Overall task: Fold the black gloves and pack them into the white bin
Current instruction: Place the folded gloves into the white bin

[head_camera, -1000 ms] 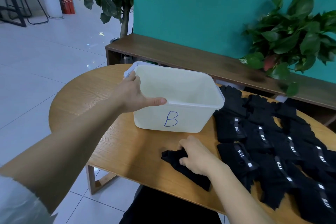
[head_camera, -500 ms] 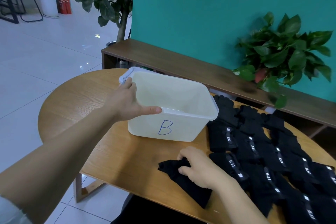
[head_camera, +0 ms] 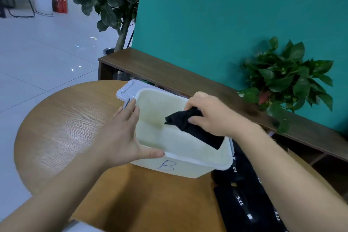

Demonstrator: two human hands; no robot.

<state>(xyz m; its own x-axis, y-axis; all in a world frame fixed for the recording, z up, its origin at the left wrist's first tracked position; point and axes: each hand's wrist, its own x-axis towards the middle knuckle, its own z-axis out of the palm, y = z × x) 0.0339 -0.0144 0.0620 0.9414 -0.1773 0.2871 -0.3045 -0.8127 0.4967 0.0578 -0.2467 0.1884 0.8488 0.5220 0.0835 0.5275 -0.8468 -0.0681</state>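
White bin (head_camera: 188,167): translucent white plastic, rectangular with rounded corners and a rolled rim, a blue handwritten "B" on its near wall; it stands on a round wooden table (head_camera: 62,124) with visible grain, and a pale plastic lid (head_camera: 128,88) with a moulded handle lies partly under or behind its far left corner. Left hand (head_camera: 122,135): fingers straight and spread, the fingertips along the bin's left rim and the thumb laid on the near rim. Right hand (head_camera: 212,117): fingers curled, grasping a folded black glove (head_camera: 195,130), soft knit fabric, bunched at the top and hanging as a flat flap inside the bin's opening, above the floor of the bin; whether its lower edge touches the inner wall cannot be told. The bin's interior, where visible, shows only bare, faintly yellowed plastic. Remaining black gloves (head_camera: 243,203): a dark pile on the table just right of the bin, with white woven labels, largely hidden by the right forearm and cut off at the lower frame edge. Background: a low brown wooden bench (head_camera: 169,73) against a teal wall (head_camera: 226,15), a leafy potted plant (head_camera: 286,81) on it, pot hidden.
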